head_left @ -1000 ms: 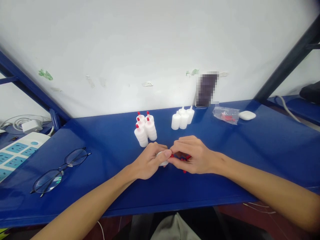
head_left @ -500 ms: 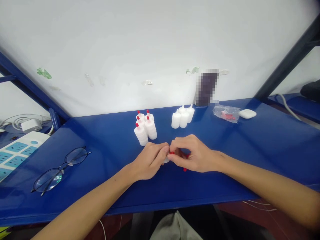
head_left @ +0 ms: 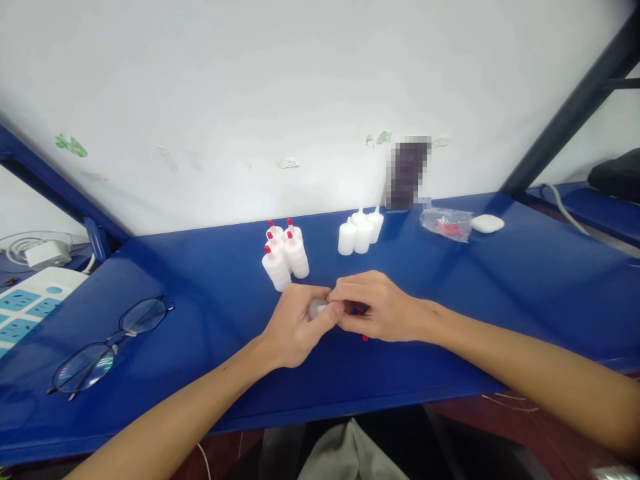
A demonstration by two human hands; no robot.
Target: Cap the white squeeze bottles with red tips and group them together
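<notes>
My left hand point(head_left: 295, 330) is closed round a small white squeeze bottle point(head_left: 317, 309), whose rounded body shows between thumb and forefinger. Against its tip end my right hand point(head_left: 377, 307) is pinched, fingertips touching the left thumb. The red cap seen in that pinch a moment ago is now hidden by the fingers. Loose red caps point(head_left: 365, 337) lie on the table beneath my right hand, partly covered. Beyond my left hand stand several white bottles with red caps point(head_left: 284, 260). Several uncapped white bottles point(head_left: 356, 237) stand upright farther back, toward the right.
Eyeglasses point(head_left: 113, 343) lie on the blue table point(head_left: 210, 287) at left, near a power strip point(head_left: 37, 303). At the back right are a clear bag with red pieces point(head_left: 447, 225), a white rounded object point(head_left: 487, 223) and a pixelated dark object point(head_left: 407, 173) against the wall.
My left hand has turned, so more of the bottle's body shows. The right fingers have moved slightly left over the tip, and the red cap between them has gone out of sight.
</notes>
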